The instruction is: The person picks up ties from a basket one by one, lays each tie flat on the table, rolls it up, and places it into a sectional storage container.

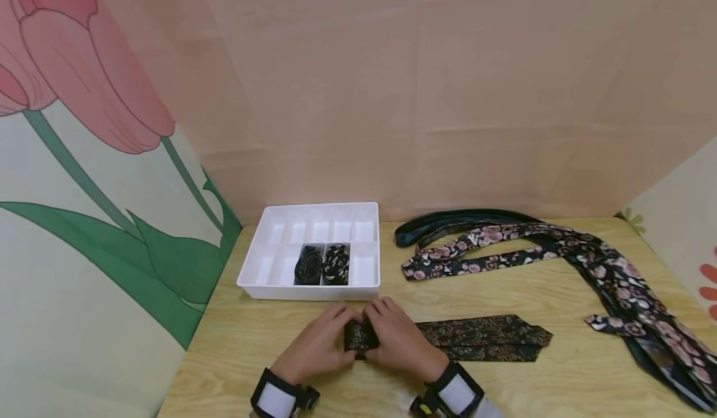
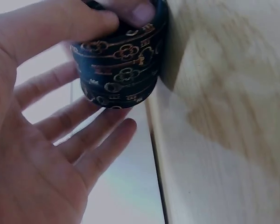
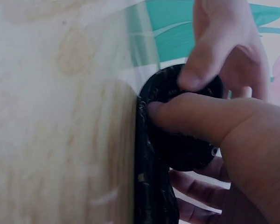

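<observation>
A dark necktie (image 1: pixel 482 338) with a small key pattern is partly rolled up on the table, its unrolled length lying flat to the right. My left hand (image 1: pixel 320 344) holds the left side of the roll (image 2: pixel 121 70), thumb at its near face and fingers around the far side. From the other side my right hand (image 1: pixel 402 346) grips the same roll, its thumb pressed on the coiled face in the right wrist view. Both thumbs sit close together there, and the roll stands on its edge against the table.
Behind the hands stands a white divided tray (image 1: pixel 313 292). Two of its front compartments hold rolled ties, one dark (image 1: pixel 308 267) and one patterned (image 1: pixel 336 265). Several loose ties, including a floral necktie (image 1: pixel 622 281), stretch across the right side of the wooden table (image 1: pixel 213 368).
</observation>
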A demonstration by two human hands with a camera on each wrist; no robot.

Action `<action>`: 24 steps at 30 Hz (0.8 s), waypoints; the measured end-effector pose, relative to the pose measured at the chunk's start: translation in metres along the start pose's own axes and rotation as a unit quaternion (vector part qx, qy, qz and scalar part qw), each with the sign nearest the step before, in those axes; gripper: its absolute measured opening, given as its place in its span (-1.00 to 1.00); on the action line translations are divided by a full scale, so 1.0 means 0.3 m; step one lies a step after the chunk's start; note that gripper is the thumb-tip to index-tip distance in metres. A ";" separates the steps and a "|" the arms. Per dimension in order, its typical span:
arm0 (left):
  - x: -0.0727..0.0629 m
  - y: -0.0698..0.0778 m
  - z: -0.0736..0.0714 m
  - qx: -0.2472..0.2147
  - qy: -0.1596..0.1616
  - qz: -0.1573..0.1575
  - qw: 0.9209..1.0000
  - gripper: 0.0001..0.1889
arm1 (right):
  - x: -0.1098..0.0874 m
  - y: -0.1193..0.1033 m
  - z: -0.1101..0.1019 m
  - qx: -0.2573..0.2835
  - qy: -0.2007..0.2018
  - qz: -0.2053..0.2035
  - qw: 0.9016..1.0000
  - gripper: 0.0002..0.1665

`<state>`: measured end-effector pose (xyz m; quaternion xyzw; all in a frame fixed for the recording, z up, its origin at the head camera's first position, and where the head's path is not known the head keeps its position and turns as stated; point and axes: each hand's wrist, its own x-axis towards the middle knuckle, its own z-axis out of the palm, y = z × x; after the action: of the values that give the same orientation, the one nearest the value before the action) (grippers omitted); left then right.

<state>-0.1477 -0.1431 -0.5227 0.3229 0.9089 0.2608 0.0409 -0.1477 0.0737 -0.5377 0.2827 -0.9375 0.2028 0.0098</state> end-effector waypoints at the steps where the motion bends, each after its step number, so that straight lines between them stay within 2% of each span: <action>1: 0.000 0.001 0.001 0.002 -0.003 0.001 1.000 -0.39 | -0.002 0.001 -0.001 0.001 -0.003 0.000 1.000 -0.29; 6: 0.003 0.001 0.010 0.009 -0.005 0.003 1.000 -0.44 | -0.013 0.001 -0.013 0.019 -0.013 -0.005 1.000 -0.31; 11: 0.009 0.005 0.017 0.000 -0.013 0.018 1.000 -0.45 | -0.023 0.006 -0.024 0.002 -0.015 -0.002 1.000 -0.30; 18: 0.009 0.020 0.013 0.005 -0.009 0.017 1.000 -0.43 | -0.030 0.015 -0.033 0.005 -0.013 0.002 1.000 -0.31; 24: 0.010 0.028 0.008 0.023 -0.003 0.030 0.999 -0.52 | -0.030 0.020 -0.041 0.023 -0.028 0.004 0.999 -0.33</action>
<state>-0.1447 -0.1348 -0.5203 0.3515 0.9045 0.2398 0.0281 -0.1447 0.0878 -0.5300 0.2844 -0.9336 0.2166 -0.0240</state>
